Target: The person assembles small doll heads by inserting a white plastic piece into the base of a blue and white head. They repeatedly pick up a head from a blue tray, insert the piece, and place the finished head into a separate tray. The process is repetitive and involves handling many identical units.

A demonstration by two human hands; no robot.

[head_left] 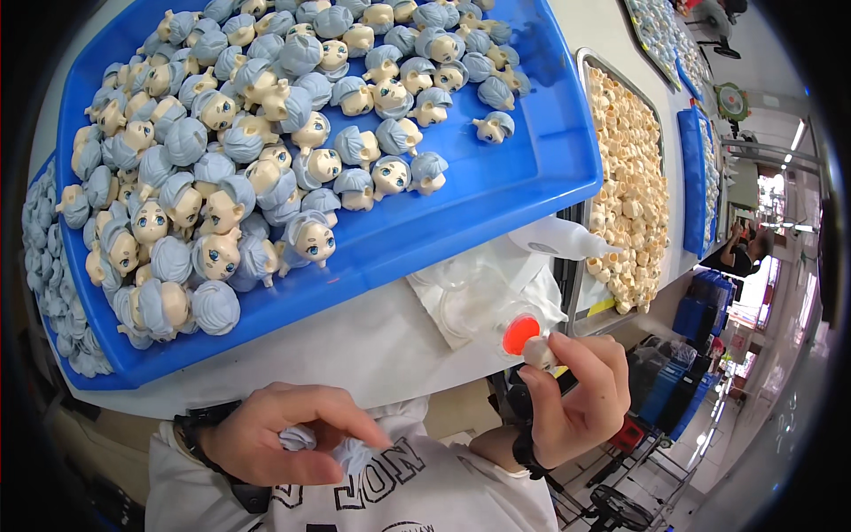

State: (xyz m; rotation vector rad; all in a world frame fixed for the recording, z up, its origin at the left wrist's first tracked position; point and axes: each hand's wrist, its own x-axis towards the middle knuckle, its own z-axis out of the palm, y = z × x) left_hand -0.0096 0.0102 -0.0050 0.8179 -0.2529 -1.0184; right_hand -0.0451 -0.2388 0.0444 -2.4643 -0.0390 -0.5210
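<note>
My left hand (297, 434), near the table's front edge, curls its fingers around light blue doll hair pieces (355, 454). Between the thumb and fingertips of my right hand (581, 390) is a small cream doll head part (538, 353). That part is right beside a clear round container with a bright red disc (520, 335), overlapping its edge in the picture; whether they touch I cannot tell. Left and ahead of my hands, a large blue tray (443, 246) holds many doll heads (315, 239) with light blue hair and cream faces.
A metal tray of cream parts (625, 177) stands to the right. A white squeeze bottle (554, 238) lies between the trays, by a white cloth (470, 297). More light blue hair pieces (53, 266) fill a tray at far left. Carts with blue crates (665, 390) stand right; a person (745, 257) is farther off.
</note>
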